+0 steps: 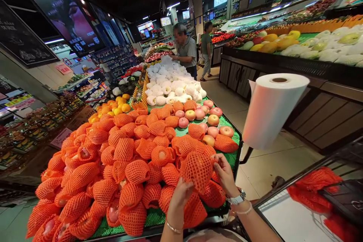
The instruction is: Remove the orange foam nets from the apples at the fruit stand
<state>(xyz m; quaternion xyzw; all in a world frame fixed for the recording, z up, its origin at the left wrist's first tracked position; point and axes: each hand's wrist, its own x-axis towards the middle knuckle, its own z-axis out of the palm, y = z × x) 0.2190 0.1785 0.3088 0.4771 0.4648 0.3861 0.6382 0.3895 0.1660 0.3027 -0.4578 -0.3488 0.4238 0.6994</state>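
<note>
Between my two hands an orange foam fruit net (197,170) is spread out above the near right part of the display. My left hand (180,196) pinches its lower left edge, with the fingers closed. The fingers of my right hand (223,168) are closed on its right edge. Whether a fruit sits inside this net, I cannot tell. Around and under my hands lie many apples in orange foam nets (136,170). Just beyond are bare pink apples (212,120) on a green mat (231,155).
A roll of clear plastic bags (276,113) stands right of the display. At lower right is a cart (272,215) with red net bags (314,189). White-netted fruit (176,87) and oranges (121,106) lie further back. A person (185,51) stands at the far end.
</note>
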